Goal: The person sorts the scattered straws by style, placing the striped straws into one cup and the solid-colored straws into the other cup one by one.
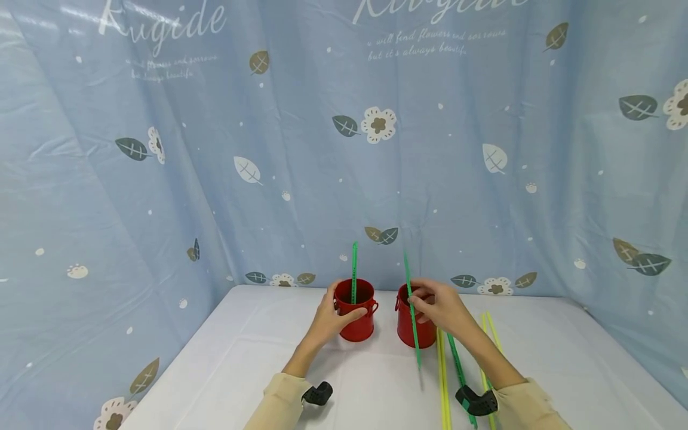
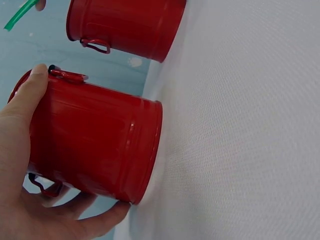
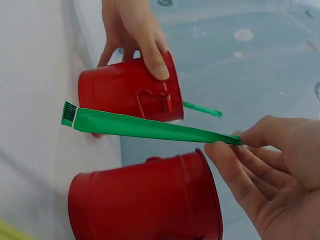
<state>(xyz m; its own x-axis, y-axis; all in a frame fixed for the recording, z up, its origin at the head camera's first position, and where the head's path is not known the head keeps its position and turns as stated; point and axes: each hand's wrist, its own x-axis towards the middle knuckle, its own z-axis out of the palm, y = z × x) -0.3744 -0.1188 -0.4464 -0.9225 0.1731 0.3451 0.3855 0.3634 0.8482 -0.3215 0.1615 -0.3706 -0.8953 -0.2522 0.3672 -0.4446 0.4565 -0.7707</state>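
My left hand grips the left red bucket, thumb and fingers around its sides. This bucket stands upright on the table, and a green stick rises from it. My right hand pinches another long thin green stick between thumb and fingers; its lower end is flat, with a dark printed patch. That stick is held upright, slightly tilted, in front of the right red bucket. In the left wrist view the left bucket's side handle lies beside my thumb. The right bucket's inside is mostly hidden.
Yellow sticks and a green stick lie on the white table right of the right bucket, partly under my right forearm. A blue patterned curtain hangs behind the table. Black wrist devices are worn on both arms.
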